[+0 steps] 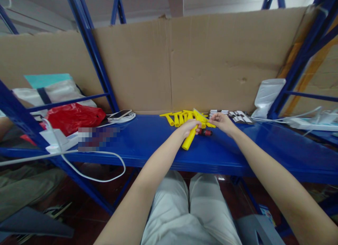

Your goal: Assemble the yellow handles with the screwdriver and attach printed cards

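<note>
My left hand [192, 127] is wrapped round the handle of a yellow T-shaped scraper [187, 142], whose hollow end points down toward me. The scraper's head rises past my fingers, with a pale edge along it. Just to the right, my right hand [223, 122] is closed in a pinch beside that head; what its fingertips hold, if anything, is too small to make out. Several more yellow scrapers [176, 120] lie in a row behind my left hand. A red and black tool [206, 132] lies on the blue table beneath my hands, partly hidden.
Black-and-white packets [240, 117] lie behind my right hand. A phone [120, 114] rests on a coiled white cable at left, near a red plastic bag [75, 116] and a white power strip [66, 141]. Cardboard [206, 62] walls the back; a clear plastic bag [268, 97] stands right.
</note>
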Available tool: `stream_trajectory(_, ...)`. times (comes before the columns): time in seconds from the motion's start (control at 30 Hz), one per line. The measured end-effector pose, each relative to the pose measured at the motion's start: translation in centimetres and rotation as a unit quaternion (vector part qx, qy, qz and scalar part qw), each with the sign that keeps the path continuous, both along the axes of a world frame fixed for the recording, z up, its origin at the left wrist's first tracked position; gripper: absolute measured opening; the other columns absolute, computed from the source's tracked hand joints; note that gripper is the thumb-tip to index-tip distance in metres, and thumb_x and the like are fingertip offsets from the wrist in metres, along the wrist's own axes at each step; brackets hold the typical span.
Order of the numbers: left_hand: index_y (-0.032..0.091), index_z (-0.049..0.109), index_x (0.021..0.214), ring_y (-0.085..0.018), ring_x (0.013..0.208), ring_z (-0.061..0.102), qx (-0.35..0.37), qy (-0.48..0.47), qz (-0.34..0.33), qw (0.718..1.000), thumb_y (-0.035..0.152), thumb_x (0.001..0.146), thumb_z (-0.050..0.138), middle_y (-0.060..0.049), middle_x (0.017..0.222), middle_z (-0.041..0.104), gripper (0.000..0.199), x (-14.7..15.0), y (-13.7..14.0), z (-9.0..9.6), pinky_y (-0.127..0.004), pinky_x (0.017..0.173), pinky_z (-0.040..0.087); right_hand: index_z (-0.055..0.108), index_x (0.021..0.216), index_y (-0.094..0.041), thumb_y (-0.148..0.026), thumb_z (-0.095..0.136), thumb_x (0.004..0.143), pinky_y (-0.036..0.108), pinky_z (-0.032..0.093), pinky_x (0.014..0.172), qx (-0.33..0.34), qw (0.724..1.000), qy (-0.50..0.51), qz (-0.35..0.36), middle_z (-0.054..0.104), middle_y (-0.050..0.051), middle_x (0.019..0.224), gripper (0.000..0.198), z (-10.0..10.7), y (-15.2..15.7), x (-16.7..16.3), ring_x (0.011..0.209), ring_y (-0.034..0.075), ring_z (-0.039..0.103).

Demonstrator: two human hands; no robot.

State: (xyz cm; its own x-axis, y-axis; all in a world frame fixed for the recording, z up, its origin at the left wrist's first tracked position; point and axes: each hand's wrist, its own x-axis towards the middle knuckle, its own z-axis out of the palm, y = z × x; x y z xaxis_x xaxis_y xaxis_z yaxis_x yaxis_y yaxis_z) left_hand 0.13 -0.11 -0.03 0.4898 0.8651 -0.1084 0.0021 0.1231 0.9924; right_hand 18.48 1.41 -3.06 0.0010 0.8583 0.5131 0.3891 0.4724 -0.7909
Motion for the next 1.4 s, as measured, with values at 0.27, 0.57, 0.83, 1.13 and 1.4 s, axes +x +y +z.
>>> stream_trajectory(0.27, 0.019, 0.039, 0.067, -0.004, 0.033, 0.034, 0.024, 0.026, -0.021, 0.999, 0.004, 0.082, 0.042, 0.008, 0.047, 0.041, 0.021, 0.11, -0.13, -0.07, -0.017, 0.036, 0.027, 0.048, 0.069, -0.021, -0.04, 0.075, 0.058, 0.032, 0.048, 0.068, -0.005, 1.0, 0.02, -0.007, 0.055, -0.001, 0.067, 0.035, -0.19, -0.11, -0.7, 0.064, 0.013, 0.052)
stream_trajectory(0.57, 0.019, 0.04, 0.068, -0.004, 0.033, 0.035, 0.023, 0.035, -0.024, 0.999, 0.003, 0.082, 0.044, 0.008, 0.046, 0.041, 0.021, 0.18, 0.03, -0.28, -0.018, 0.036, 0.027, 0.05, 0.073, -0.021, -0.028, 0.075, 0.061, 0.034, 0.052, 0.072, -0.009, 1.0, 0.02, -0.011, 0.058, -0.001, 0.071, 0.029, -0.5, 0.44, -0.65, 0.068, 0.014, 0.057)
stream_trajectory(0.83, 0.02, 0.038, 0.069, -0.004, 0.033, 0.034, 0.006, 0.024, -0.026, 0.999, 0.004, 0.082, 0.043, 0.008, 0.047, 0.041, 0.022, 0.02, -0.07, -0.06, -0.016, 0.036, 0.027, 0.052, 0.074, -0.02, -0.032, 0.072, 0.062, 0.034, 0.049, 0.07, 0.02, 0.998, -0.014, -0.058, 0.06, 0.002, 0.077, 0.026, -0.5, 0.57, -0.43, 0.068, 0.015, 0.053)
stream_trajectory(1.13, 0.018, 0.041, 0.072, -0.004, 0.032, 0.033, 0.006, 0.007, -0.047, 0.999, 0.003, 0.082, 0.04, 0.008, 0.048, 0.041, 0.018, -0.13, -0.1, 0.08, -0.016, 0.035, 0.027, 0.059, 0.082, -0.02, -0.043, 0.073, 0.063, 0.038, 0.049, 0.081, 0.014, 0.996, -0.014, -0.083, 0.064, 0.005, 0.09, 0.032, -0.48, 0.28, -0.21, 0.089, 0.021, 0.058)
stream_trajectory(1.4, 0.018, 0.041, 0.07, -0.004, 0.033, 0.033, -0.003, 0.004, -0.056, 0.998, 0.003, 0.082, 0.041, 0.008, 0.048, 0.04, 0.019, -0.13, 0.13, 0.01, -0.017, 0.036, 0.027, 0.061, 0.063, -0.021, -0.031, 0.063, 0.07, 0.042, 0.041, 0.093, 0.054, 0.993, -0.081, -0.065, 0.066, 0.005, 0.085, 0.012, -0.12, 0.02, -0.4, 0.091, 0.022, 0.059)
